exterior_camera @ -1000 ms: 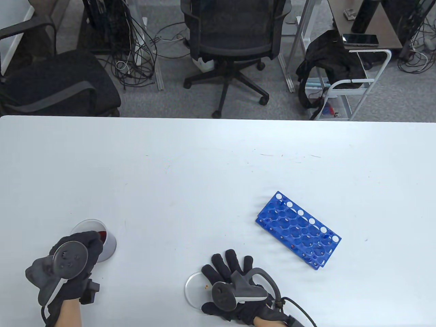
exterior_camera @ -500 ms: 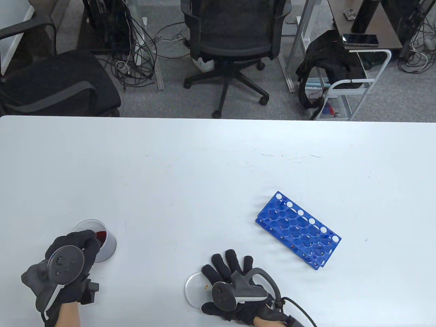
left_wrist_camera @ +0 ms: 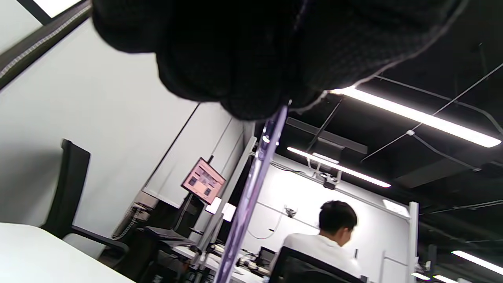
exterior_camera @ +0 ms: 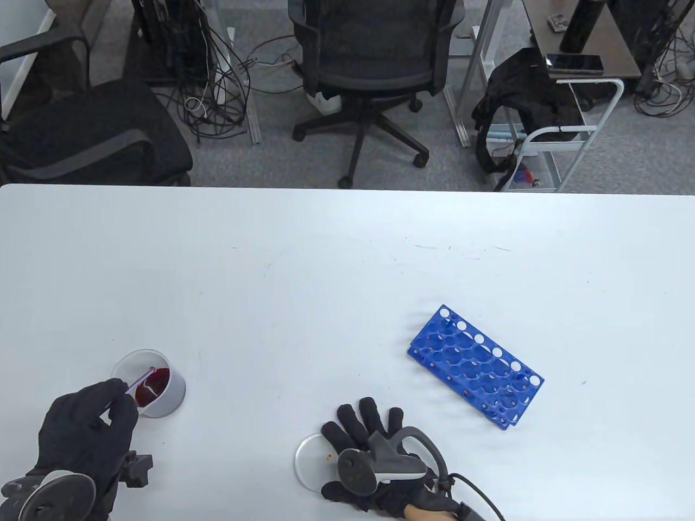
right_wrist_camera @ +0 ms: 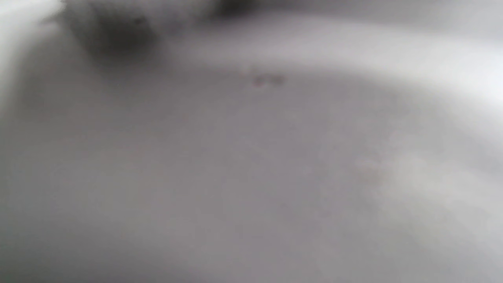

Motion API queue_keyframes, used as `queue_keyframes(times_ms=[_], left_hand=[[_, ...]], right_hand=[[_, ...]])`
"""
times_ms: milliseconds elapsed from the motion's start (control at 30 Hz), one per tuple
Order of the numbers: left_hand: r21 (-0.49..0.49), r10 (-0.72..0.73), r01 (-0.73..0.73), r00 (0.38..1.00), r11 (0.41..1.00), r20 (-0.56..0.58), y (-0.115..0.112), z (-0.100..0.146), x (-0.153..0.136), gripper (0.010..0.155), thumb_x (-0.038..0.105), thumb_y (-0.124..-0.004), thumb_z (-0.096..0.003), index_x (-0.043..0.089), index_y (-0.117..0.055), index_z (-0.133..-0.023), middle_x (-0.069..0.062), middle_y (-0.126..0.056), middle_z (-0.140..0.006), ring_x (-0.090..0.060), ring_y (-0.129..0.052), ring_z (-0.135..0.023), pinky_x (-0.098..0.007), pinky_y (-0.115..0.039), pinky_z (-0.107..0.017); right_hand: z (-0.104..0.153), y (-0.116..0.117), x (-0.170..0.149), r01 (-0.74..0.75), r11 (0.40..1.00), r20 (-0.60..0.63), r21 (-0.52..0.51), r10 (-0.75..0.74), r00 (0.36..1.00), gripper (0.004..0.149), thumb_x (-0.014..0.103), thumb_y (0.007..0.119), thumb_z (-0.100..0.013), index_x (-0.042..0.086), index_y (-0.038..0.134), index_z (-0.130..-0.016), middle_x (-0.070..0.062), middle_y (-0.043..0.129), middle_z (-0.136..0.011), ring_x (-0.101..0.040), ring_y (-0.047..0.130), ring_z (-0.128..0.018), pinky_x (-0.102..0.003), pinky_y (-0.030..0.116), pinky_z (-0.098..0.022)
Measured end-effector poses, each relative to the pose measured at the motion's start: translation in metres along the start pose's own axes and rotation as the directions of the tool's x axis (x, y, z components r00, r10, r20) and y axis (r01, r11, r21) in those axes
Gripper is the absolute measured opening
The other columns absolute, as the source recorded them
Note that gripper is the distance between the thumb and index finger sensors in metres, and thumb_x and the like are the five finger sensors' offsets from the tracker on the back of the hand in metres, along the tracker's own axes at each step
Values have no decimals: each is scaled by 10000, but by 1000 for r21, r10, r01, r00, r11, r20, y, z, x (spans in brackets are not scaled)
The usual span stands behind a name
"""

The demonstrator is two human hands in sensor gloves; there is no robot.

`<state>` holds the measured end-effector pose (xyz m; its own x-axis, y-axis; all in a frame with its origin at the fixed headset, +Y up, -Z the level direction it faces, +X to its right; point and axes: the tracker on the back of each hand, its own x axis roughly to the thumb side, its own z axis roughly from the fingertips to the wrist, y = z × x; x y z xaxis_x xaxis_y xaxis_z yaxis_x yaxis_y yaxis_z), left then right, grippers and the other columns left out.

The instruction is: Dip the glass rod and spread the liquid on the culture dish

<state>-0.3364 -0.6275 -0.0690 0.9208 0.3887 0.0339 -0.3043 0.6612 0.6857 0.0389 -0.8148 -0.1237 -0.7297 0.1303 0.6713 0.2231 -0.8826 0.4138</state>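
A clear beaker (exterior_camera: 165,393) with dark red liquid stands at the table's front left. My left hand (exterior_camera: 103,412) pinches a thin glass rod (exterior_camera: 140,379) whose far end reaches into the beaker's mouth, over the red liquid. The rod also shows in the left wrist view (left_wrist_camera: 251,192), sticking out from my gloved fingers (left_wrist_camera: 243,59). A clear culture dish (exterior_camera: 309,458) lies at the front centre. My right hand (exterior_camera: 364,429) lies flat, fingers spread, over the dish's right part. The right wrist view is only blur.
A blue test-tube rack (exterior_camera: 475,366) lies tilted on the table to the right of the dish. Office chairs and a cart stand beyond the table's far edge.
My left hand has drawn back toward the front edge and turned over, uncovering the beaker; the rod now shows reaching into it. The right hand and dish have not moved.
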Motion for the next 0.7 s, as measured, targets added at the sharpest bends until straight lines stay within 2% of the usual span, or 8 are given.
queue_keyframes(times_ms=[133,333,533,700], left_hand=[[-19,22,-21,999,1000,31,-1,5,7,332,484,-908,-452,265,-972,-694,34,-1052,-641,-246,-1055,-498,-383,-911,-448],[-151,120,-103,987,983,108,-15,9,25,337,490,-907,-453,267,-972,-696,38,-1055,-640,-239,-1061,-494,-378,-916,-443],[-283,293,-250,948,926,122,-29,11,35,337,491,-907,-456,268,-972,-701,38,-1054,-647,-239,-1062,-499,-376,-918,-445],[-420,378,-285,913,862,157,-44,14,47,341,489,-921,-447,279,-974,-710,40,-1058,-664,-238,-1069,-517,-375,-924,-454]], right_hand=[[0,0,0,0,1000,0,0,0,1000,965,743,338,-523,122,-140,-1086,-266,-144,-1114,-622,-87,-962,-869,131,-587],[0,0,0,0,1000,0,0,0,1000,964,743,338,-523,123,-141,-1085,-264,-145,-1114,-620,-88,-963,-869,131,-588],[0,0,0,0,1000,0,0,0,1000,964,742,342,-523,123,-136,-1087,-266,-142,-1114,-621,-86,-963,-869,133,-588],[0,0,0,0,1000,0,0,0,1000,963,741,343,-524,123,-136,-1087,-264,-142,-1115,-621,-87,-963,-870,132,-587]])
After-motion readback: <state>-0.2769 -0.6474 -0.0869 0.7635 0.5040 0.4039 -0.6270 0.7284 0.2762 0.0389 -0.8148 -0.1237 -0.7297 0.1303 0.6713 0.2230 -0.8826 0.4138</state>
